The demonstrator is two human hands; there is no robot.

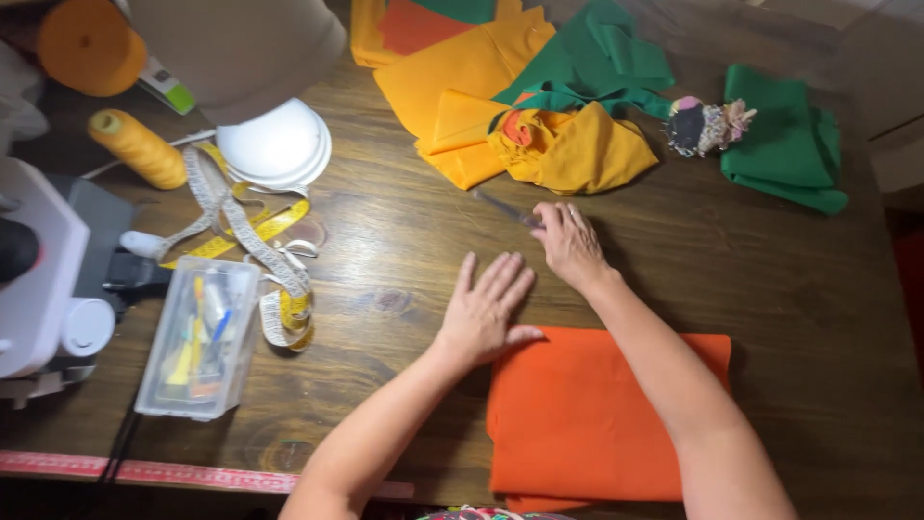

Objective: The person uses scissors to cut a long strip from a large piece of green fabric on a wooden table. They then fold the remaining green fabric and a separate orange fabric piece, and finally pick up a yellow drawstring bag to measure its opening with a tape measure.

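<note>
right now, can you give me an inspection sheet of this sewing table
surface: dark wooden table, pink ruler strip along the near edge.
job's things: folded orange cloth; a slim tool that looks like scissors.
clutter: yellow cloth pile, green cloth, pincushion, tape measures, clear plastic box, thread cones.
grippers: left hand flat, heel on the orange cloth; right hand on the tool.
cables: black cable over the near edge.
surroundings: white sewing machine at left.
</note>
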